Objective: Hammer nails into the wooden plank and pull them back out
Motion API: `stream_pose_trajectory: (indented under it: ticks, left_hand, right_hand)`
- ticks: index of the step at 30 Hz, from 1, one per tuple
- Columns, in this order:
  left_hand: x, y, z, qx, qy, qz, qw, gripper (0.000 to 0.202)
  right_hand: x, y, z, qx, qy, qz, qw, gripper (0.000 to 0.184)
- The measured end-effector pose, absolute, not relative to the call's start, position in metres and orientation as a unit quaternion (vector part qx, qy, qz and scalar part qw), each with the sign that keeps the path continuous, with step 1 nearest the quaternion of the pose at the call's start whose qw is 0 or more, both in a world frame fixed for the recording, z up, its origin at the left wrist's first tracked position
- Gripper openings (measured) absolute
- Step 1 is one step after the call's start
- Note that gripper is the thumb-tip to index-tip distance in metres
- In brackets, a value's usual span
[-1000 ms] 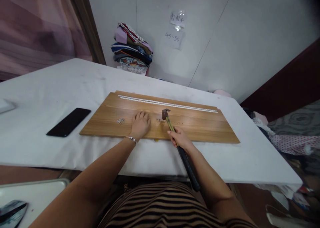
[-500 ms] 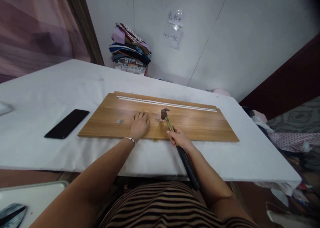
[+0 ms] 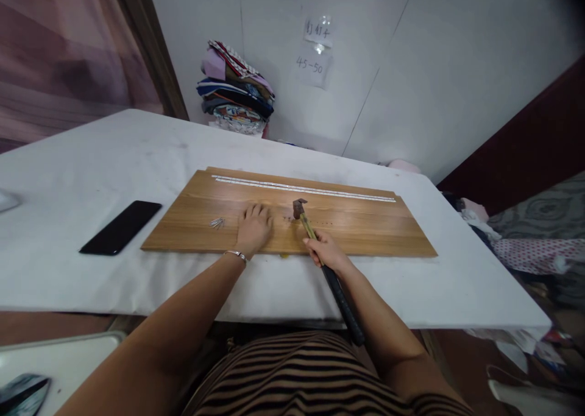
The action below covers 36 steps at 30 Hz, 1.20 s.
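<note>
A long wooden board (image 3: 365, 230) lies on the white table (image 3: 68, 178). My left hand (image 3: 253, 227) rests flat on the board, fingers spread, holding nothing. My right hand (image 3: 325, 251) grips the handle of a hammer (image 3: 302, 215), whose dark head sits on the board beside a short row of small nails (image 3: 320, 223) driven into the wood. A little heap of loose nails (image 3: 216, 222) lies on the board left of my left hand. A pale strip (image 3: 301, 189) runs along the board's far edge.
A black phone (image 3: 119, 227) lies on the table left of the board. Folded cloths (image 3: 235, 90) are stacked against the wall behind. Paper notes (image 3: 315, 50) hang on the wall. More fabric (image 3: 534, 245) lies at the right. A white tray (image 3: 55, 355) is at lower left.
The hammer head has shifted very slightly left and down on the board. The view has drifted a little. Both hands keep their places.
</note>
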State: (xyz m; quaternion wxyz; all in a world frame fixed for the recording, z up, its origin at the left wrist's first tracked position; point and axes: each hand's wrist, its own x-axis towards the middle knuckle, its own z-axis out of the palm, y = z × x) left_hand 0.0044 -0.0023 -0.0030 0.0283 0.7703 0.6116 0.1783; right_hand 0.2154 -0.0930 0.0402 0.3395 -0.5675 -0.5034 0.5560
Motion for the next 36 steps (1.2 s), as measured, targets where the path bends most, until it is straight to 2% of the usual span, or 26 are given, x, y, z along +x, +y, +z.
stream_pose_trajectory:
  ticks: [8, 20, 36]
  left_hand:
    - [0.0031, -0.0012, -0.0046, 0.771, 0.61, 0.179, 0.03, 0.041]
    - [0.0033, -0.0013, -0.0039, 0.771, 0.61, 0.181, 0.039, 0.043]
    - [0.0035, -0.0022, -0.0014, 0.772, 0.611, 0.173, 0.034, 0.041]
  right_hand:
    - [0.2171, -0.0935, 0.0355, -0.565, -0.497, 0.561, 0.347, 0.035]
    - [0.2164, -0.091, 0.0363, -0.564, -0.504, 0.555, 0.345, 0.022]
    - [0.2171, -0.0904, 0.0369, -0.561, -0.51, 0.551, 0.349, 0.022]
